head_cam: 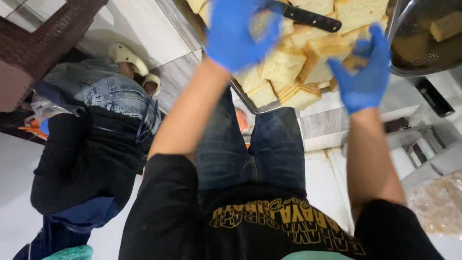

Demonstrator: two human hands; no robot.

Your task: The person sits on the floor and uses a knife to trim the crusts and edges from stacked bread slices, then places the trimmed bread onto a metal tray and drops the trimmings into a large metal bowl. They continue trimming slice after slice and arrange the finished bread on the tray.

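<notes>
Hands, two, blue-gloved: left hand [243, 33] grips one black-handled knife [308, 18], long axis crosswise over the tray [250, 102] of bread pieces [284, 65]; right hand [363, 72], fingers curled narrow, holds one piece [355, 61].

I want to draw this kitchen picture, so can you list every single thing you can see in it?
Cake pieces: many, pale yellow with browner edges, piled on the tray at top centre.
Tray: one, shiny metal, under the cake pieces.
Knife: one, black handle, lying over the cake at the top.
Metal bowl: one, silver with holes, top right, with a cake piece inside.
Plastic bag: one, clear, bottom right.
Other person: one, black top and blue jeans, pale sandals, on the left.
Own clothes: blue jeans, black shirt with yellow print.
Left hand: blue glove, blurred, over the cake near the knife handle.
Right hand: blue glove, fingers around a cake piece.
</notes>
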